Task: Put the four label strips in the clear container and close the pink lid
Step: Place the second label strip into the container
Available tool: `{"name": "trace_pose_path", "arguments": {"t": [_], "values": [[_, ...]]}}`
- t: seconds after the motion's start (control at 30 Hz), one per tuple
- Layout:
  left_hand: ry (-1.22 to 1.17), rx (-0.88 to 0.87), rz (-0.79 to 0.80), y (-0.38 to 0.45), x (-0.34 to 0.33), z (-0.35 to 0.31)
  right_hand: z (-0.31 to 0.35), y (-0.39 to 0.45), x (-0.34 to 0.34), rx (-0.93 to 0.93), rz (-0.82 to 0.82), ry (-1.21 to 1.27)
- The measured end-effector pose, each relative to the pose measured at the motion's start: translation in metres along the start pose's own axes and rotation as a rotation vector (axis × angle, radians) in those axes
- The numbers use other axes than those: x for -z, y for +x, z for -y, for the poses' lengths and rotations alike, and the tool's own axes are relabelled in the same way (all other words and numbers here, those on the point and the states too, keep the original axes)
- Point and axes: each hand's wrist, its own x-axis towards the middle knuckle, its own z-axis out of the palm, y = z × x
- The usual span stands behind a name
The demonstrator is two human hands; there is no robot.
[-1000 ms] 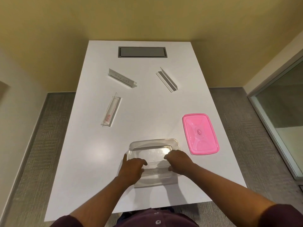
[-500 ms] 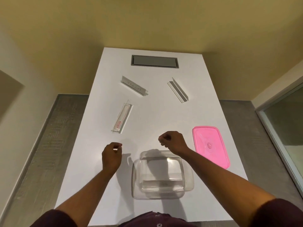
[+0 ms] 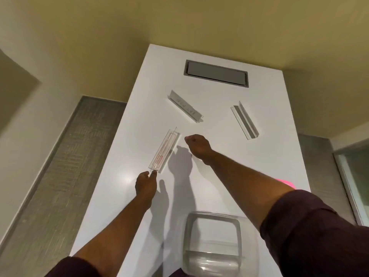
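While left hand touches near end of nearest strip, fingertips pinched there, grip not confirmed: best to lift level, carry to container at near edge. Right hand loosely curled, empty, just beside strip's far end. Two more strips farther off; fourth unseen. Lid mostly hidden behind right forearm.

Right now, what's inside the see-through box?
The clear container shows one strip-like shape lying across its near end; it is too blurry and see-through to be sure. Three label strips lie on the table. The frame's bottom edge cuts off the box's nearest part.
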Motion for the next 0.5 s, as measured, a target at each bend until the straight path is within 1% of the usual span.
{"name": "trace_pose_path", "arguments": {"t": [0.17,0.37,0.43,0.5], "values": [[-0.181,0.068,0.037,0.012,-0.022,-0.004,0.014,0.054,-0.021,-0.035,0.06,-0.064],[-0.231,0.059,-0.031,0.023,-0.033,-0.009,0.01,0.083,-0.03,-0.052,0.205,0.002],[-0.193,0.057,-0.072,0.024,-0.033,-0.01,0.007,0.087,-0.031,-0.033,0.194,-0.013],[-0.156,0.059,-0.133,0.026,-0.032,-0.01,0.004,0.087,-0.03,-0.018,0.142,0.004]]}}
